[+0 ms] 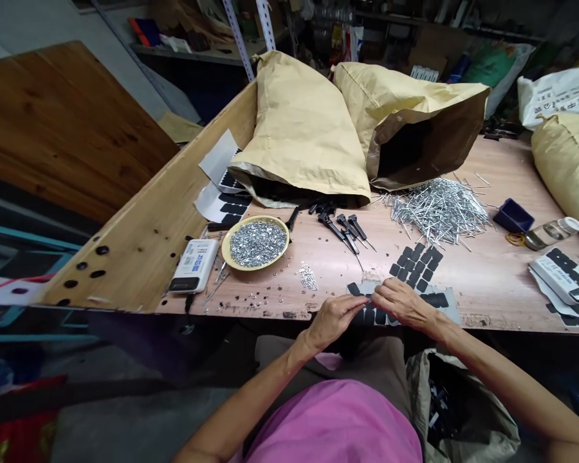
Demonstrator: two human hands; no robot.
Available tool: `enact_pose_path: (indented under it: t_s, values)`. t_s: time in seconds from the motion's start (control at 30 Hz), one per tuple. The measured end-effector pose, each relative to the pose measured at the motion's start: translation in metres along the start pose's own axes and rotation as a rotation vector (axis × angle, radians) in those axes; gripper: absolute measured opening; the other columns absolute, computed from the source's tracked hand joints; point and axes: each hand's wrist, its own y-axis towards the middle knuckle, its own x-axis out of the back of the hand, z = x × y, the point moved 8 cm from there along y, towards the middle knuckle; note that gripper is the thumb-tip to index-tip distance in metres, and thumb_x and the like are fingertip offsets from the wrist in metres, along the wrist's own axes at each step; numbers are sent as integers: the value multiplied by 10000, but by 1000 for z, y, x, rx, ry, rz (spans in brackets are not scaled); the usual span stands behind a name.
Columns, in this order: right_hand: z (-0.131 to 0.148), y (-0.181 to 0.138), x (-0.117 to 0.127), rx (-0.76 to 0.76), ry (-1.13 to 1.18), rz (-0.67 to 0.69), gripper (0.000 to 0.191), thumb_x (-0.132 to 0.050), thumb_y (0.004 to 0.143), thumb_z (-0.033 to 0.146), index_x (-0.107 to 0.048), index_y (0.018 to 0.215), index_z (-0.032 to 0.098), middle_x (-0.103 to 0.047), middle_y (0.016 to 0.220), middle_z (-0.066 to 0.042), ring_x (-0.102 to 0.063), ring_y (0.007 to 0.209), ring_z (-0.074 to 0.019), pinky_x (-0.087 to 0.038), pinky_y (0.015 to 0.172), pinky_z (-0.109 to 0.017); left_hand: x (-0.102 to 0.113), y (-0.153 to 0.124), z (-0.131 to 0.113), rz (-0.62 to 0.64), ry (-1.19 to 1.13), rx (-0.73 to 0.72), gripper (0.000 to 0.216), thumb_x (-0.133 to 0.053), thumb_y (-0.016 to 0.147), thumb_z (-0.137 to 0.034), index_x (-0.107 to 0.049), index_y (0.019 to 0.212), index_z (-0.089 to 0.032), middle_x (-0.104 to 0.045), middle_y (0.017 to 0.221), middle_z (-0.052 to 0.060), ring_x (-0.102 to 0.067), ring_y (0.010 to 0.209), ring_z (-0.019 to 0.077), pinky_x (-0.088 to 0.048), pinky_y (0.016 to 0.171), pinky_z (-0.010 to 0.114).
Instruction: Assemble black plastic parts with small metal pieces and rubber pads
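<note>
My left hand (334,319) and my right hand (401,302) meet at the table's front edge, fingertips pinched close together. Whatever lies between them is too small to make out. Beneath and around the hands is a sheet with black rounded pads (435,300), partly covered by my fingers. Just beyond my right hand, more black pads (416,265) lie in rows. Several black plastic parts with thin metal rods (350,233) rest farther back. A small patch of loose metal washers (307,276) is scattered left of the hands.
A yellow bowl (255,243) of small metal pieces stands left, beside a white power bank (193,265). Metal pins (441,211) are heaped at the back right, before open paper sacks (302,128). A blue box (513,215) and a bottle (552,233) stand right. An open sack (487,411) sits below the edge.
</note>
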Motion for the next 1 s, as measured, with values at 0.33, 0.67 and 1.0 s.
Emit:
enact_pose_path:
  t_s: [0.33, 0.67, 1.0]
  values:
    - [-12, -7, 3, -264, 238, -138, 349, -268, 996, 293, -545, 812, 190, -545, 660, -28, -484, 606, -142, -398, 584, -255, -10, -3, -12, -56, 488, -200, 342, -362, 931, -125, -662, 1087, -172, -627, 624, 29, -601, 572, 112, -484, 567, 191]
    - [-48, -28, -14, -857, 331, -15, 635, -162, 954, 538, -511, 531, 218, -475, 416, 1, -449, 396, -121, -236, 430, -246, -10, 15, -1, -128, 31, 104, 280, -430, 906, -234, -692, 973, -161, -685, 755, 75, -646, 703, 159, -515, 677, 262]
    - [-32, -37, -30, -1030, 1075, -479, 408, -499, 805, 592, -603, 836, 199, -667, 809, -38, -630, 772, -179, -504, 692, -292, -59, 31, 37, -329, -1155, 756, 439, -769, 636, -294, -644, 1024, -130, -668, 907, 53, -615, 842, 126, -460, 839, 256]
